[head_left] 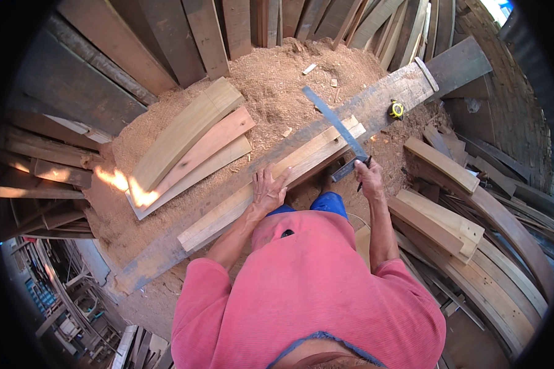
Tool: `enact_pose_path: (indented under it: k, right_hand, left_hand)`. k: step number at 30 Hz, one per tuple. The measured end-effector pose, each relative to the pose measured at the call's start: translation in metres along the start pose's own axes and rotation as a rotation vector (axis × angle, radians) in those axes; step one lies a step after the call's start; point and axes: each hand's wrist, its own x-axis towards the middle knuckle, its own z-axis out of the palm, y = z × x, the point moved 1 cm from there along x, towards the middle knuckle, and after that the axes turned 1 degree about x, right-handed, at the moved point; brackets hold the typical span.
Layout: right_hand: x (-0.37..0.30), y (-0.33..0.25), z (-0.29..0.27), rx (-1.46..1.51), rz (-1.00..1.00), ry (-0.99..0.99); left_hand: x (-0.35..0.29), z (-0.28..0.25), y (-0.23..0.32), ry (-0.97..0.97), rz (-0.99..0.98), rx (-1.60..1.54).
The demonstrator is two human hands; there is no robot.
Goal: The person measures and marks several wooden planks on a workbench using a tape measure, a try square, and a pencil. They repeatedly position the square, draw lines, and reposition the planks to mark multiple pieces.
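Note:
A long pale squared timber (228, 218) lies slantwise on a plank bench (157, 258) in front of me. My left hand (269, 189) rests on the middle of the timber, its fingers spread over the top face. In my right hand (369, 177) is a carpenter's square (333, 118), closed in my fingers near its dark stock (345, 170). The long metal blade crosses the timber's right end and reaches beyond it over the bench. A thin dark tip, perhaps a pencil, sticks out below the right hand; I cannot make out what it is.
A yellow and black tape measure (396, 110) sits on the bench's right part. Beyond the bench, curved cut boards (188, 132) lie on a heap of sawdust (289, 67). Upright planks (166, 37) stand behind. Stacked curved timbers (505, 227) fill the right side.

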Motion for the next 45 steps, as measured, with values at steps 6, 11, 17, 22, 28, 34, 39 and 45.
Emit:
enact_pose_path:
  k: [6,11,17,22,28,34,39,45]
  right_hand:
    - [-0.003,0.027,0.024,-0.044,0.091,-0.043]
    - [0.006,0.029,0.021,-0.061,0.110,-0.022]
    - [0.023,0.036,0.022,-0.071,0.194,-0.036]
    - [0.040,0.047,0.040,0.042,0.174,-0.044]
    - [0.042,0.041,0.045,0.082,0.161,0.003]
    - [0.039,0.033,0.046,0.038,0.161,0.060]
    - [0.043,0.038,0.042,0.022,0.158,0.048]
    - [0.044,0.043,0.042,0.066,0.138,0.041]
  left_hand:
    - [0.055,0.002,0.024,-0.065,0.004,-0.146]
    - [0.116,0.018,0.060,-0.079,0.032,-0.209]
    - [0.145,0.033,0.090,-0.125,0.057,-0.146]
    - [0.148,0.043,0.094,-0.079,0.098,-0.057]
    - [0.150,0.047,0.095,-0.018,0.071,-0.071]
    - [0.152,0.044,0.102,-0.012,0.023,-0.063]
    - [0.153,0.043,0.104,-0.027,0.014,-0.048]
    - [0.153,0.044,0.103,-0.041,0.002,-0.058]
